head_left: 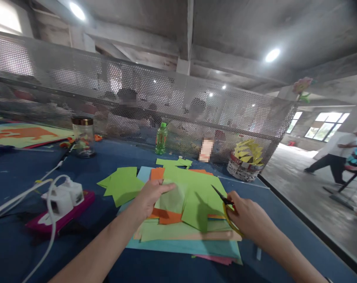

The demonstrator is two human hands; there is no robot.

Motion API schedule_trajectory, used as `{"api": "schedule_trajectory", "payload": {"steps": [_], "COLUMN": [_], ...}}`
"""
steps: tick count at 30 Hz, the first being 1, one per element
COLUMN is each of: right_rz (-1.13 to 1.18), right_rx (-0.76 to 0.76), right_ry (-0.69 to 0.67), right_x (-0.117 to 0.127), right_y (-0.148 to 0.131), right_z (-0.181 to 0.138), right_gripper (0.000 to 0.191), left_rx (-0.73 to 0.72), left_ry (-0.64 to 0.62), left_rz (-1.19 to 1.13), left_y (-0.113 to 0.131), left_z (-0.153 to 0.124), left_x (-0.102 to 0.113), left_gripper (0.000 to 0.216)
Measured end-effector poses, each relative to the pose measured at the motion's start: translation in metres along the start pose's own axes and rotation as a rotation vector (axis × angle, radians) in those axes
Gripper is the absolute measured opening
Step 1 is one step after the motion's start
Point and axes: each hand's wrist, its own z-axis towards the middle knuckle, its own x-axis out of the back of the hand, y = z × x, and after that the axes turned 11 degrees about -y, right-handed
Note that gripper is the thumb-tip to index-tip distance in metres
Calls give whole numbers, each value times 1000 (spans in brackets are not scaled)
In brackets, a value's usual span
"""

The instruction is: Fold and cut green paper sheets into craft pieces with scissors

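My left hand (150,196) is closed on a pale, thin sheet of paper (174,198), its thumb and index finger pinching the upper left edge. My right hand (246,212) grips a pair of scissors (225,210) with yellow handles. The dark blades point up and to the left, slightly parted, over green paper (206,179) and apart from the pale sheet. Below both hands lies a loose pile of green, orange (171,217) and light blue paper (184,245). More green pieces (127,184) are fanned out left of my left hand.
A purple power strip (88,199) with white plugs and cables is at the left. Behind the pile stand a glass jar (83,137), a green bottle (161,139) and a basket (245,169) of yellow pieces. A perforated metal screen (163,106) borders the table's back; a person walks at right.
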Motion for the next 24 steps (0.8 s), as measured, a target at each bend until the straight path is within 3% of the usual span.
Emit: {"api": "schedule_trajectory", "payload": {"steps": [4, 7, 10, 13, 19, 24], "right_rz": [-2, 38, 151, 320, 614, 675], "right_rx": [-14, 11, 110, 263, 407, 350], "right_ry": [-58, -19, 40, 13, -87, 76], "right_x": [-14, -11, 0, 7, -8, 5], "right_y": [17, 15, 0, -25, -57, -47], "right_z": [17, 17, 15, 17, 47, 90], "right_gripper": [13, 17, 22, 26, 28, 15], "left_rx": [15, 19, 30, 42, 59, 37], "left_ry": [0, -34, -91, -163, -277, -201], "left_rz": [-1, -16, -32, -32, -16, 19], "left_y": [-3, -5, -7, -6, -5, -13], "left_z": [0, 1, 0, -2, -8, -6], "left_x": [-2, -3, -5, -9, -17, -21], "left_gripper": [32, 33, 34, 35, 42, 43]}}
